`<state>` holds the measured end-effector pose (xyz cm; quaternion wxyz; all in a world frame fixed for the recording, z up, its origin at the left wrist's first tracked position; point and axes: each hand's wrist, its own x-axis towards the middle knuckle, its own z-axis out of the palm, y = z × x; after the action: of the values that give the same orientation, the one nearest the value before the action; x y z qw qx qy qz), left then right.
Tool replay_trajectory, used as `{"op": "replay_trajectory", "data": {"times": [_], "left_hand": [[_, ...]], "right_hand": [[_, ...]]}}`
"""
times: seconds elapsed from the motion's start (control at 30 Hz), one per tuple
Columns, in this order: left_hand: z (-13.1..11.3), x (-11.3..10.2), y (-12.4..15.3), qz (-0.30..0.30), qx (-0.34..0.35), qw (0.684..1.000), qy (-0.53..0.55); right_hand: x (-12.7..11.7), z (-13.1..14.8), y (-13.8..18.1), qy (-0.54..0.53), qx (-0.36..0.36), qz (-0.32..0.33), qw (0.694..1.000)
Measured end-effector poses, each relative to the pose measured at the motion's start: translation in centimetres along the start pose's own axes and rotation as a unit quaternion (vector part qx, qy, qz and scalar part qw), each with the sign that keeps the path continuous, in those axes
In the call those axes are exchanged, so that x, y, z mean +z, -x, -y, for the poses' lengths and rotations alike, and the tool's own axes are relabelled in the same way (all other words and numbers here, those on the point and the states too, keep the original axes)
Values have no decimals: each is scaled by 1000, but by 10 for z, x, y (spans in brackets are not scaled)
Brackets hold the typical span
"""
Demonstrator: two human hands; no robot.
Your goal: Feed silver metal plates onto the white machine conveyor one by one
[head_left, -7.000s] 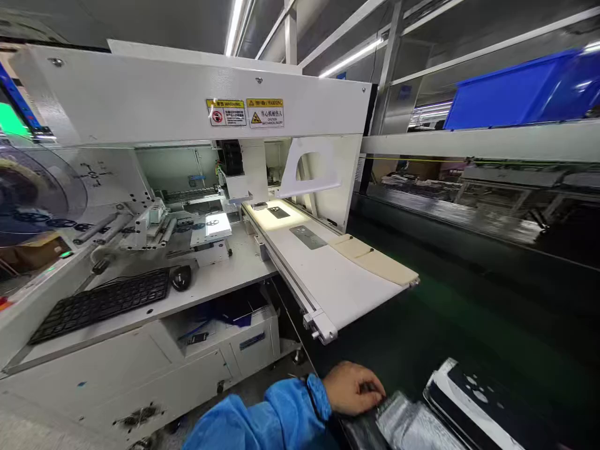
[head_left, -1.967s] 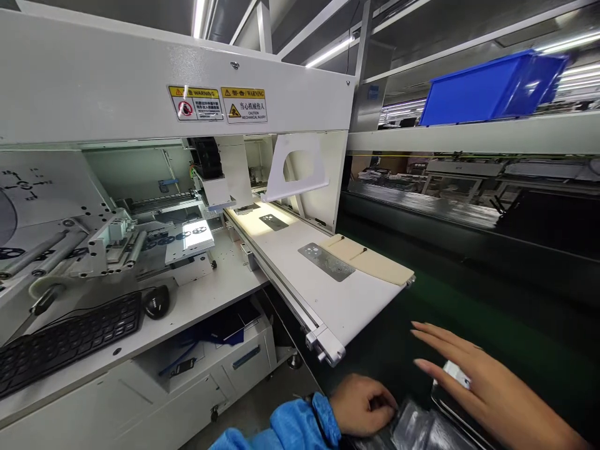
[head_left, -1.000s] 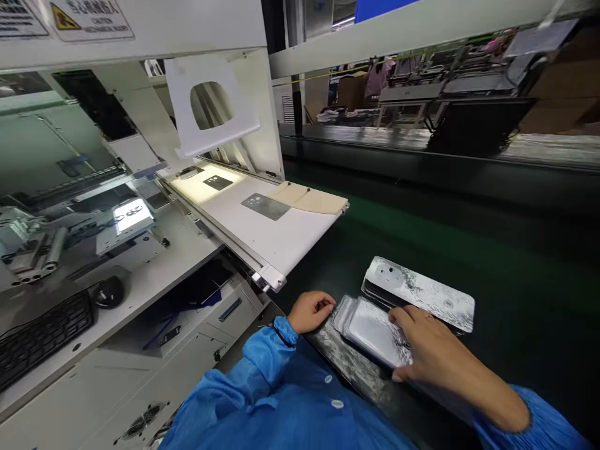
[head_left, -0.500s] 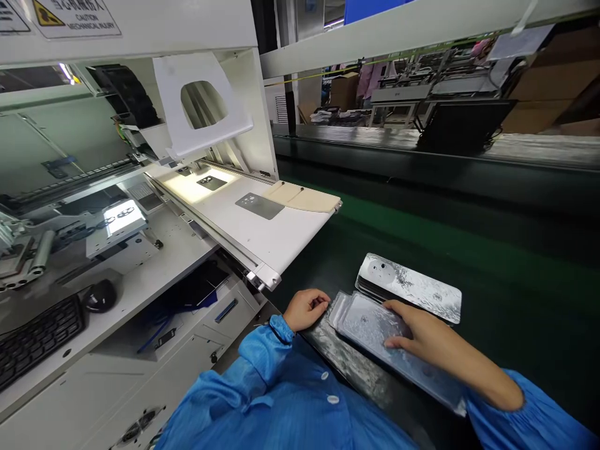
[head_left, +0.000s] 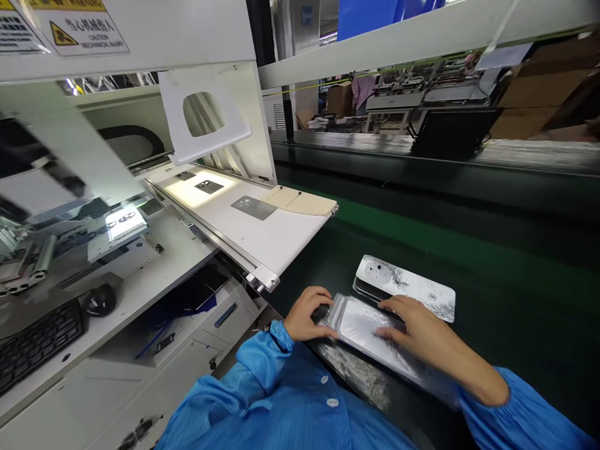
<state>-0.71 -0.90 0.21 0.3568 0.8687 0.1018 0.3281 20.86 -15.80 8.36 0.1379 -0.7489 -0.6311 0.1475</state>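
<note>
A flat stack of phone back panels wrapped in clear plastic film (head_left: 363,325) lies in front of me on the dark green belt. My left hand (head_left: 307,314) is at its left end, thumb and fingers apart around the loose film edge. Over the top of the wrapped stack is my right hand (head_left: 417,331), somewhat blurred, with thumb and fingertips spread on the film. Just behind lies a second stack of silvery film-covered panels (head_left: 405,284), with round camera holes showing. My right forearm and hand hide part of the wrapped stack's right end.
A white conveyor (head_left: 276,240) juts in from the machine at left, carrying dark panels (head_left: 254,207) and a beige guide plate (head_left: 304,201). Its metal corner (head_left: 263,279) stands near my left hand. A mouse (head_left: 100,300) and keyboard (head_left: 40,337) sit on the left bench.
My left hand has opened from a loose curl and reached the wrapped stack's end. My right hand has shifted slightly left over the stack. Inside the machine, a white part has swung across.
</note>
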Motion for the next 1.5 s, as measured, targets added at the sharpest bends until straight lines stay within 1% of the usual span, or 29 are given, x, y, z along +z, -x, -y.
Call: {"op": "replay_trajectory", "data": {"times": [0.03,0.07,0.17,0.27,0.37,0.53,0.6,0.7,0.77,0.8,0.87,0.9,0.93,1.0,1.03,1.07,1.1,1.13,1.2,1.27,1.3,1.4,1.5], "left_hand": [[-3,3,1,10,33,999,-16],[-6,7,2,18,51,998,-33],[-14,21,4,33,56,995,-71],[-18,31,3,30,55,994,-85],[-20,36,1,18,57,994,-93],[-23,41,1,-35,86,990,-102],[-23,44,3,-43,89,989,-112],[-21,47,7,-52,100,986,-119],[-21,46,10,-88,111,986,-93],[-23,45,11,-113,111,985,-67],[-29,37,11,-143,88,986,3],[-34,32,10,-138,66,987,48],[-39,27,8,-117,39,988,97],[-49,15,3,-59,-24,981,181],[-51,9,0,-46,-59,976,206],[-52,4,-3,-48,-94,970,218],[-51,-1,-6,-61,-123,966,220],[-47,-6,-8,-79,-146,962,216],[-36,-14,-10,-102,-160,959,210],[-23,-20,-10,-98,-158,959,212],[-17,-23,-10,-94,-161,959,214],[-6,-25,-9,-90,-182,952,229],[-3,-23,-12,-97,-193,944,248]], "right_hand": [[1,2,2,12,-11,6,1000],[1,4,5,25,-19,14,999],[3,10,7,55,-25,28,998],[3,13,5,63,-11,32,997],[3,16,5,69,8,32,997],[7,14,7,61,7,-3,998],[8,11,5,32,21,6,999],[0,7,3,-55,32,66,996],[-9,7,4,-127,26,93,987],[-14,8,5,-161,27,87,983],[-22,15,7,-220,35,33,974],[-24,21,7,-247,38,-7,968],[-24,29,5,-274,33,-52,960],[-17,50,-3,-323,-4,-144,935],[-12,61,-9,-338,-34,-183,923],[-6,71,-15,-346,-66,-211,912],[-1,80,-22,-347,-94,-224,906],[4,87,-29,-343,-117,-223,905],[9,94,-41,-328,-141,-188,915],[9,92,-50,-308,-142,-154,928],[7,89,-54,-294,-138,-149,934],[-2,80,-63,-245,-131,-179,944],[-14,79,-69,-206,-165,-192,945]]}}
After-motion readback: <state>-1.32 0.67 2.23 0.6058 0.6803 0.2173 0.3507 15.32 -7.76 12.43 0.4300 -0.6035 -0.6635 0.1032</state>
